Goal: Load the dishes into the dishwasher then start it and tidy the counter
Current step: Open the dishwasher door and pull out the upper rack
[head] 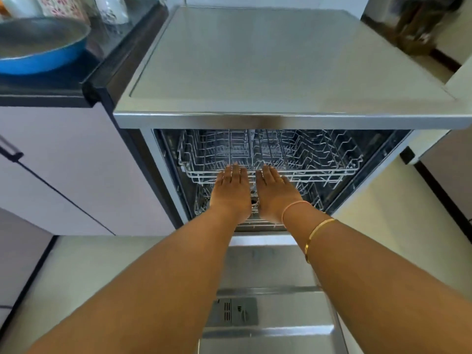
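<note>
Dishwasher (281,72) of brushed steel, boxy and flat-topped, standing open. Door (268,335) dropped level, smooth and shiny, with a grey vented detergent compartment (232,311) set into it. Upper rack (319,172) of thin pale wire, grid floor and zigzag tines. Lower rack (203,205) of like wire beneath, partly hidden behind the hands.

Left hand (231,192) and right hand (274,192) side by side, palms down, fingers straight, tips at the upper rack's front rim. Gripping nothing. Pink band (293,206) and gold bangle (316,231) on right wrist.

Left of the dishwasher, dark glossy counter (51,85) bearing a round blue pan (43,56) with grey inside. Blurred patterned containers behind it. Pale cabinet fronts (63,162) below. Forearms covering much of the door.
</note>
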The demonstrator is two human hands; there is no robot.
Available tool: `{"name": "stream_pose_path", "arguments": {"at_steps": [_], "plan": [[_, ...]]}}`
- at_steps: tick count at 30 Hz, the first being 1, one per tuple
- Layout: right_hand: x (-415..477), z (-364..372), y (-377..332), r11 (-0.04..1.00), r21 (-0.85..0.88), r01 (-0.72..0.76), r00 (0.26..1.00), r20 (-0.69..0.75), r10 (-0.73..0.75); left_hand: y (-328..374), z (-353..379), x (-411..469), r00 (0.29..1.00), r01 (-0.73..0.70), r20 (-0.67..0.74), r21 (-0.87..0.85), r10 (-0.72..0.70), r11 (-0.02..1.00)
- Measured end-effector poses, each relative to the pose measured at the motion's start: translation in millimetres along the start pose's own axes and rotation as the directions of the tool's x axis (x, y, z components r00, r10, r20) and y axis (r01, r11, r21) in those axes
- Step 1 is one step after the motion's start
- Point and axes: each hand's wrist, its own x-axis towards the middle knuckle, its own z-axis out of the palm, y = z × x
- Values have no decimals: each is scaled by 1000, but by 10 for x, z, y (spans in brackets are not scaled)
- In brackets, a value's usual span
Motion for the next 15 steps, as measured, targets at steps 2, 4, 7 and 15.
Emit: {"name": "stream_pose_path", "arguments": {"at_steps": [2, 4, 7, 15], "plan": [[202, 45, 66, 1000, -22, 0, 1000, 6, 1, -43, 73, 230, 999, 19, 33, -13, -19, 1000], [390, 135, 136, 999, -41, -19, 1000, 0, 19, -91, 166, 417, 998, 10, 59, -8, -9, 1000], [594, 296, 221, 998, -39, -50, 999, 18, 51, -110, 388, 591, 999, -9, 43, -33, 10, 999], [633, 485, 227, 999, 5, -47, 996, -77, 47, -92, 556, 570, 982, -9, -191, 6, 10, 1000]]}}
